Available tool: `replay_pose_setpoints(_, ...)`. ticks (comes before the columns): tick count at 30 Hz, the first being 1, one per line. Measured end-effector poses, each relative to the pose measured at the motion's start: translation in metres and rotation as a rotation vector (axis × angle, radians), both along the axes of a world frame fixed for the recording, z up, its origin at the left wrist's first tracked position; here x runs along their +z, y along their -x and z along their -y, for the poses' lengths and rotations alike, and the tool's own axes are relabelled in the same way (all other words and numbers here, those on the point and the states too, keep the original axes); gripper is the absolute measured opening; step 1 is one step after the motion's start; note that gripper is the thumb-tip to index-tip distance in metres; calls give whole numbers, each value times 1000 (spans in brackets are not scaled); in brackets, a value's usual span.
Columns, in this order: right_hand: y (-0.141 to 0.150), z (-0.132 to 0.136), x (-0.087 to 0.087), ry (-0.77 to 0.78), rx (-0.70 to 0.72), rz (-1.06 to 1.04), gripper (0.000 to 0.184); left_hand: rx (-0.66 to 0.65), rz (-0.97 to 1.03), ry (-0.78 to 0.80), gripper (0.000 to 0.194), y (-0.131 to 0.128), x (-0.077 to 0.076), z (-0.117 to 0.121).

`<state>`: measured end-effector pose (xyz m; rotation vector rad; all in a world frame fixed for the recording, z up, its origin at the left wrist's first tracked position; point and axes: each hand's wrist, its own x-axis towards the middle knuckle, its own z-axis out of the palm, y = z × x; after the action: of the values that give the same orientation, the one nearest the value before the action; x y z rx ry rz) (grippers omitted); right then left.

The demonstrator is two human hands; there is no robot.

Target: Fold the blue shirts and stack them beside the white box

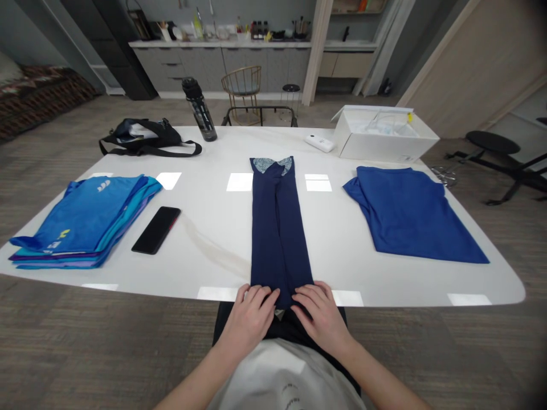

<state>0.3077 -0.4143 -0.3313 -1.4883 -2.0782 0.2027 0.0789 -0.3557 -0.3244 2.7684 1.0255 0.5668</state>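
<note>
A long, narrow navy garment (277,228), which looks like folded trousers or leggings, lies lengthwise on the white table. Its two long halves run side by side, and grey-blue patterned fabric shows at the far end. My left hand (251,313) grips the left corner of its near end at the table edge, fingers curled on top. My right hand (320,312) has hold of the right corner in the same way, with the thumb low. Dark cloth between the hands dips just past the table edge.
Folded blue garments (94,216) are stacked at the left, beside a black phone (156,229). A blue cloth (414,213) lies at the right. Farther back are a black bag (147,136), a bottle (200,111), a small white device (319,143) and a white box (376,147).
</note>
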Motion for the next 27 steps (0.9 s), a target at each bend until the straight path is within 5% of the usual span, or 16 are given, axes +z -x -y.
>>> replay_pose_setpoints(5, 12, -9, 13, 111, -52, 86, 31, -36, 77, -3, 30, -5, -3, -3)
replay_pose_setpoints(10, 13, -15, 16, -30, 17, -35, 26, -83, 172, -17, 32, -1, -5, -5)
replay_pose_setpoints(27, -3, 0, 5, 9, 140, 55, 20, -243, -40, 10, 32, 8, -9, -2)
